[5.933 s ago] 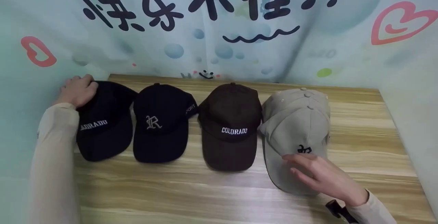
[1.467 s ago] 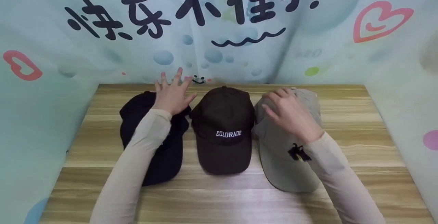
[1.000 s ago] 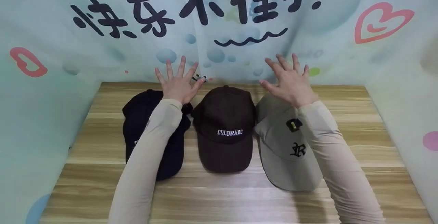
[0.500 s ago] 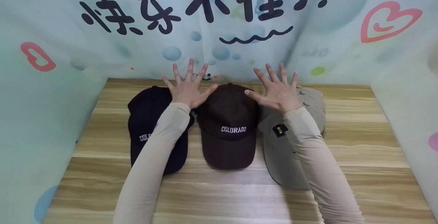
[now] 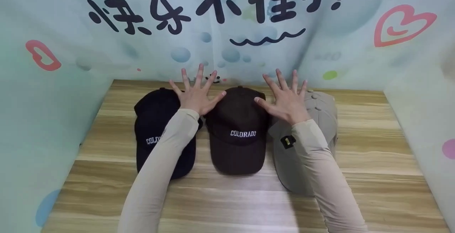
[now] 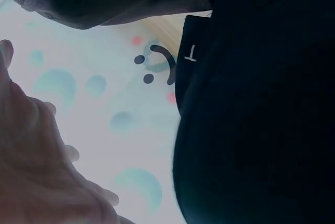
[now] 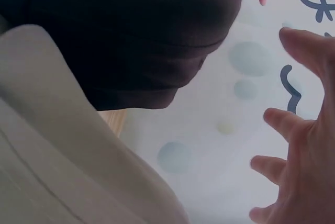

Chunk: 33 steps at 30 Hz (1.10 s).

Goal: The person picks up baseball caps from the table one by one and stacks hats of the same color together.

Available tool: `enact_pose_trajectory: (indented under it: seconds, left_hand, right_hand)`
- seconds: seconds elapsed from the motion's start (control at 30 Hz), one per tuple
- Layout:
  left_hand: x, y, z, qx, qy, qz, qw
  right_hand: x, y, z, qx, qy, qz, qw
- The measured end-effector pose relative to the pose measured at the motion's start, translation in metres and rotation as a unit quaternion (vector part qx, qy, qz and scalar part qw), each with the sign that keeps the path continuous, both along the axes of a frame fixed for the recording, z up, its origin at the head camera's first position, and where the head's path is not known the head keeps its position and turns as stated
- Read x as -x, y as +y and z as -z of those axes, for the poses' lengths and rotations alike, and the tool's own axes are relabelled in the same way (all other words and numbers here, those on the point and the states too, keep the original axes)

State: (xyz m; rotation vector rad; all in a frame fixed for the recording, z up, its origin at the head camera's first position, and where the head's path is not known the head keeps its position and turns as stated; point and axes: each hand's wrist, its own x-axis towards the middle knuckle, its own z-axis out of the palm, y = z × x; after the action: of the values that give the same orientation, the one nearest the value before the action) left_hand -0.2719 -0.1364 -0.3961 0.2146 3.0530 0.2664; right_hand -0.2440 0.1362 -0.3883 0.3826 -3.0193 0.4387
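Observation:
In the head view, three groups of baseball caps stand in a row. At left is a dark navy cap (image 5: 151, 119) with partly covered white lettering. A dark brown cap (image 5: 237, 158) marked COLORADO stands in the middle, and overlapping grey-beige caps (image 5: 325, 114) are at right. My left hand (image 5: 197, 96), fingers spread, is raised between the navy and brown caps. My right hand (image 5: 286, 99) is spread likewise between the brown and beige caps. Both wrist views show a gap between hand and caps. Neither hand holds anything. My forearms hide parts of the outer caps.
The caps rest on a wood-grain table (image 5: 227, 208). Behind it hangs a pale blue printed cloth (image 5: 142, 53) with large black characters, and cloth also borders both sides. A small black wrist camera (image 5: 288, 141) sits by my right cuff.
Since the oldest frame, the far-left navy COLORADO cap has moved right to where the R cap stood; that R is no longer visible. My hands have since left the caps and spread, lately nearly still.

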Motion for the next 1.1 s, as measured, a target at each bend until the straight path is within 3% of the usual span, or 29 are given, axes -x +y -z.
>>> enact_pose_trajectory:
  seconds: [0.1,0.13,0.37,0.57,1.1]
  left_hand:
    - [0.001,0.001,0.0,0.005,-0.004,0.003,1.0]
    - [-0.004,0.003,-0.005,0.01,-0.005,0.002,0.9999]
    - [-0.004,0.003,-0.004,0.027,-0.003,0.01,0.9996]
    - [-0.006,0.002,-0.003,0.019,-0.017,0.009,0.9996]
    - [-0.015,-0.012,-0.003,0.01,-0.016,-0.007,0.9998]
  right_hand:
    - [-0.001,0.001,0.003,0.0,0.006,0.007,1.0]
    - [-0.001,0.001,0.003,0.001,0.007,0.01,0.9999]
    - [-0.002,0.003,0.003,0.004,0.019,0.03,0.9994]
    - [-0.005,0.003,0.006,0.003,0.002,0.029,0.9996]
    - [-0.014,-0.008,0.0,-0.008,-0.013,0.017,0.9997]
